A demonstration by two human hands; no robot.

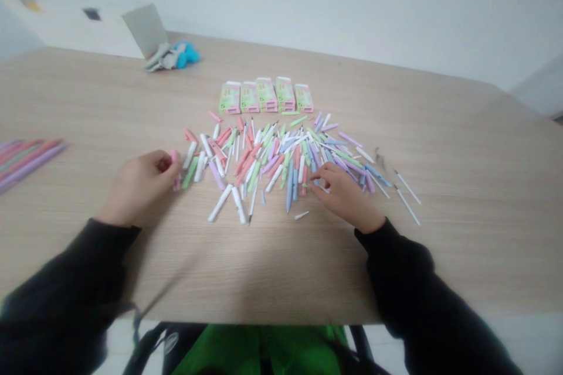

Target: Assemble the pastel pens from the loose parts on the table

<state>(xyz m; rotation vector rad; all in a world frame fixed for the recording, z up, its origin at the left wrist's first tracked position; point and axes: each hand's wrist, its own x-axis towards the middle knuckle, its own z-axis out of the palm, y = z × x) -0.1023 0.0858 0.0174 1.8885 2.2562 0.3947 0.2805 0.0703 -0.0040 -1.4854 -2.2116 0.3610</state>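
My left grip (138,187) is clenched on a pink pen piece (175,156); my right grip (345,196) touches the pastel pen heap (272,167) on the desk (461,217) (holding anything? I cannot tell).

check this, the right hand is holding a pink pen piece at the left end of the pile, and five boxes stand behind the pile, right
Wrong hand: the left hand holds the pink pen piece at the left end of the pile, and five boxes stand behind the pile, as the head view shows.
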